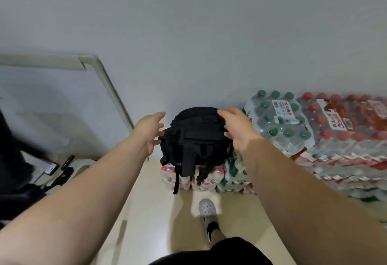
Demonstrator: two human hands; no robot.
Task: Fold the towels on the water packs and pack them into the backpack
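Nearest the camera, dark clothing at bottom edge, then a white perforated clog [207, 210] with a black sock standing on the pale floor [155, 202]. Both bare forearms reach forward. Just past the foot, a low stack of shrink-wrapped red-capped water packs [184, 177] sits against the wall. The black backpack [194, 137] is upright on top of that stack, with its straps hanging down over the front of the bottles. Left hand [149, 132] is at the backpack's left side, fingers spread wide and holding nothing; fingertips are right at the fabric, contact unclear due to blur. Right hand [236, 130] is over the backpack's upper right, fingers spread and loosely bent, fingertips touching the top edge, thumb by the side, no clear grip. Right of the backpack, a green-capped water pack [278, 126] lies atop more packs, with red-capped water packs [343, 135] beside it further right. Far left, a whiteboard [62, 101] leans against the grey wall [188, 34].
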